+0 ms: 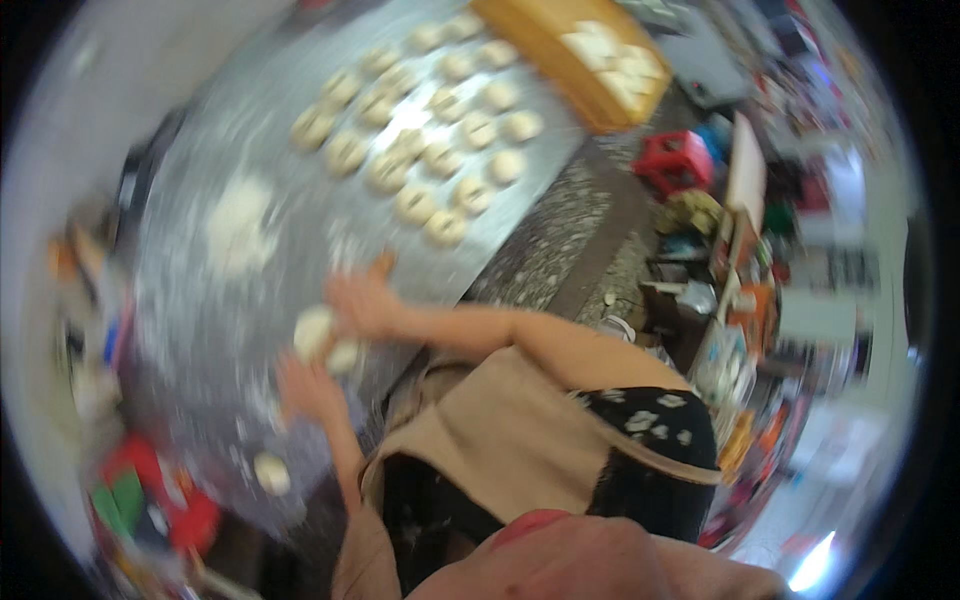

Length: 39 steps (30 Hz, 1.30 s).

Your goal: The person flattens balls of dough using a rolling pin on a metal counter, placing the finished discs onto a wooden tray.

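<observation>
A short wooden rolling pin (384, 264) lies across a flattened piece of pale dough (313, 330) on the floured metal worktable (300, 225). My right hand (365, 304) is on the pin's upper part, and one end sticks out beyond it. At the pin's lower end is my left hand (311, 390), its fingers stretched out. Both hands are motion-blurred, so the exact finger contact is unclear. Dough shows on both sides of the pin. A small round dough piece (271, 474) lies below my left hand. Several round, filled-looking dough pieces (446, 226) stand farther up the table.
Loose white flour (241, 225) is heaped on the table's left part. A yellow-brown box (540, 52) holding white pieces stands at the upper right corner. A red plastic stool (675, 163) is on the floor beyond the table's right edge. Red and green items (120, 502) are at the lower left.
</observation>
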Motion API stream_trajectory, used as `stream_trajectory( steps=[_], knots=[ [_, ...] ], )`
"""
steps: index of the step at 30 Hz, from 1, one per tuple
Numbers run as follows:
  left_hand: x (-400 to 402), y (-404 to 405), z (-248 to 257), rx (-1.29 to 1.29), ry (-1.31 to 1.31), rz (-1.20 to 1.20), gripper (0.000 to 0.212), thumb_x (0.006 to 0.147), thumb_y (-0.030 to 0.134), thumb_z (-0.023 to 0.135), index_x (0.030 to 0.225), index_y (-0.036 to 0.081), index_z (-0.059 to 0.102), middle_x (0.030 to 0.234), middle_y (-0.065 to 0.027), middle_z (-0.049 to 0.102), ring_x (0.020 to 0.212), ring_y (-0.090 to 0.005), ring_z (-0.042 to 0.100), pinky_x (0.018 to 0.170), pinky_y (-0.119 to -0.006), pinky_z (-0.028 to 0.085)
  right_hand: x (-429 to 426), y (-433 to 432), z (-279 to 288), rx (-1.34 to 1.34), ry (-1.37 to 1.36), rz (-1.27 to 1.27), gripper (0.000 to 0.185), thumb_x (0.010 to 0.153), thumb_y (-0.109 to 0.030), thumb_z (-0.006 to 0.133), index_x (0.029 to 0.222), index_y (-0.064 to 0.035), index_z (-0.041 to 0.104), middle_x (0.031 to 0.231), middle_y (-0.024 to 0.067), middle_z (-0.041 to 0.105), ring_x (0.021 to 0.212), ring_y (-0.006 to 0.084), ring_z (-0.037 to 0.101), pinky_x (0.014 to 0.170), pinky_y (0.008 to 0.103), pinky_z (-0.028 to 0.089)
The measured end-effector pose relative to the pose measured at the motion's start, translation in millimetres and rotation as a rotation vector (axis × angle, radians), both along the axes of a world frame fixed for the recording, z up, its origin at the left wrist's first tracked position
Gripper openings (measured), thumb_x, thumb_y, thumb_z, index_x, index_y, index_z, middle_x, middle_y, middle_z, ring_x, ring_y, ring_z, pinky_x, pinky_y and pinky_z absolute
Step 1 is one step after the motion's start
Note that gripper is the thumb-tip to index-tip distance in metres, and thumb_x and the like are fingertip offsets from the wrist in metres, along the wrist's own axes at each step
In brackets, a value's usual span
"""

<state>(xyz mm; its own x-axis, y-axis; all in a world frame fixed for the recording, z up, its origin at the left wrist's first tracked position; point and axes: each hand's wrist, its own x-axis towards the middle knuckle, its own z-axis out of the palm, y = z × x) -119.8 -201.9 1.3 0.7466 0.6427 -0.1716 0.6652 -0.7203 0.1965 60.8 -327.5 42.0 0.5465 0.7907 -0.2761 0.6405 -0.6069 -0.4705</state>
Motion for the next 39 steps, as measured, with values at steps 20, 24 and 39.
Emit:
stream_trajectory(
  steps=[20,24,39],
  knots=[
    [-14,2,42,-0.216,-0.179,0.279,0.042,0.088,0.030,0.064,0.125,0.010,0.060,0.123,-0.0117,0.059,0.119,-0.0318,0.052,0.100,-0.052,0.037,-60,-78,-15,0.151,-0.250,0.159,0.059,0.081,-0.029,0.071,0.133,-0.0093,0.051,0.127,0.0128,0.054,0.114,0.0324,0.051,0.096,0.0486,0.037],
    [-49,16,11,0.233,-0.249,0.045,0.050,0.088,0.032,0.062,0.134,0.014,0.055,0.134,-0.0130,0.055,0.130,-0.0343,0.045,0.108,-0.054,0.029,-37,-23,-24,0.149,-0.330,0.120,0.070,0.093,-0.044,0.051,0.145,0.0006,0.036,0.148,0.0257,0.037,0.136,0.0420,0.036,0.111,0.0533,0.026],
    [-13,59,9,0.227,-0.344,0.113,0.058,0.094,0.038,0.048,0.144,0.010,0.044,0.147,-0.0181,0.044,0.137,-0.0375,0.039,0.112,-0.056,0.023,-1,32,-39,0.212,-0.415,0.078,0.062,0.095,-0.040,0.044,0.148,-0.0072,0.036,0.154,0.0216,0.031,0.142,0.0400,0.028,0.115,0.0579,0.016]
  ],
)
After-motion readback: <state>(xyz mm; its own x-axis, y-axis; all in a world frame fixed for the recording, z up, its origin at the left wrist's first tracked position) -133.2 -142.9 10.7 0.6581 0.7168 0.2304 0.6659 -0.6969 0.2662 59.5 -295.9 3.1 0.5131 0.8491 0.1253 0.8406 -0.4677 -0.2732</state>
